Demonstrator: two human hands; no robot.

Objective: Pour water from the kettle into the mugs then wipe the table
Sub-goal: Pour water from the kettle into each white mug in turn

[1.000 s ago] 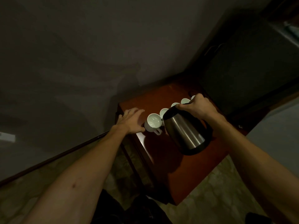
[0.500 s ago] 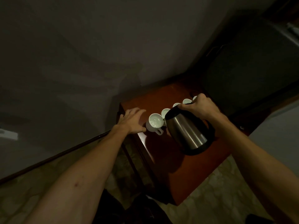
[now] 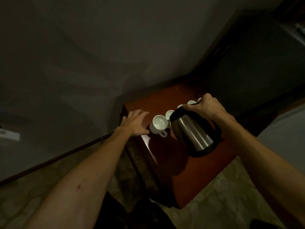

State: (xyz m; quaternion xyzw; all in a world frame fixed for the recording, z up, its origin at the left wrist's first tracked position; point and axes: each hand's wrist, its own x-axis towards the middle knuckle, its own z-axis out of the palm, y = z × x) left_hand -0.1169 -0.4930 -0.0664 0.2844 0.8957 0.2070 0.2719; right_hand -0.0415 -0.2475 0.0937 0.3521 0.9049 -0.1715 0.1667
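A steel kettle [image 3: 192,135] with a black base and handle hangs tilted over the reddish-brown table [image 3: 186,176], its spout at the rim of the nearest white mug [image 3: 159,124]. My right hand [image 3: 207,109] grips the kettle's handle from above. Several more white mugs stand in a row behind it: one [image 3: 169,114] partly hidden by the spout, others [image 3: 191,102] mostly hidden by the kettle and my hand. My left hand [image 3: 135,123] lies flat on the table's left corner, fingers spread, thumb next to the nearest mug.
A grey wall runs behind the table. A dark cabinet [image 3: 257,63] stands at the right. Patterned floor tiles [image 3: 219,204] show in front of and beside the table. The table's left edge drops off just under my left hand.
The kettle has shifted slightly, its spout now meeting the nearest mug's rim. My left hand has stayed flat on the table corner.
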